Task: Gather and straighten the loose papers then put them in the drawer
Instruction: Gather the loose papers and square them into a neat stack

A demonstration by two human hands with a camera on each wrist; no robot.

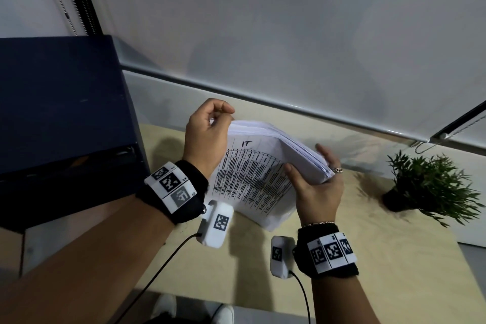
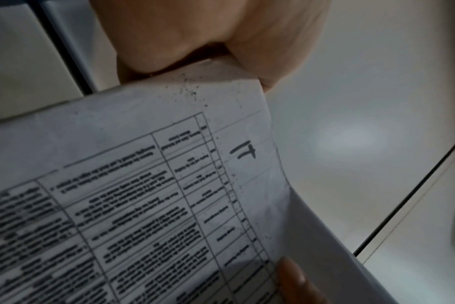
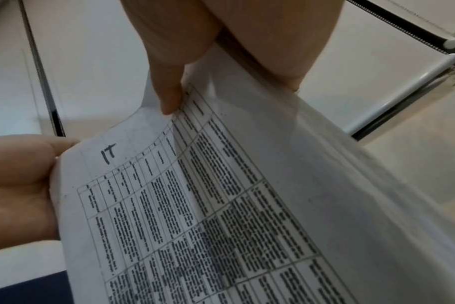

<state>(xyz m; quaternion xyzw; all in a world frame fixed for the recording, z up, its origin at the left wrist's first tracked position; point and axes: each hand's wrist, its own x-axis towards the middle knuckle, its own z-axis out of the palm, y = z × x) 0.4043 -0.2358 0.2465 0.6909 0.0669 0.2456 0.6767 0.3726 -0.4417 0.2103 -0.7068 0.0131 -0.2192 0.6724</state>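
Note:
A thick stack of white papers [image 1: 257, 173] stands tilted on its lower edge on the pale wooden desk [image 1: 381, 258]. Its front sheet is a printed table with "IT" handwritten at the top. My left hand [image 1: 210, 126] grips the stack's upper left corner, fingers curled over the top edge. My right hand [image 1: 313, 184] holds the right edge, thumb on the front sheet and fingers behind. The left wrist view shows the papers [image 2: 143, 195] under my left hand [image 2: 208, 41]. In the right wrist view my right hand [image 3: 221, 41] pinches the papers [image 3: 221, 205]. A dark blue drawer unit [image 1: 60, 113] stands to the left.
A small potted plant [image 1: 431, 187] sits on the desk at the right. A white roller blind [image 1: 289, 34] with a bottom rail and bead chain [image 1: 431, 144] hangs behind. Cables trail from both wrist cameras over the desk's front edge.

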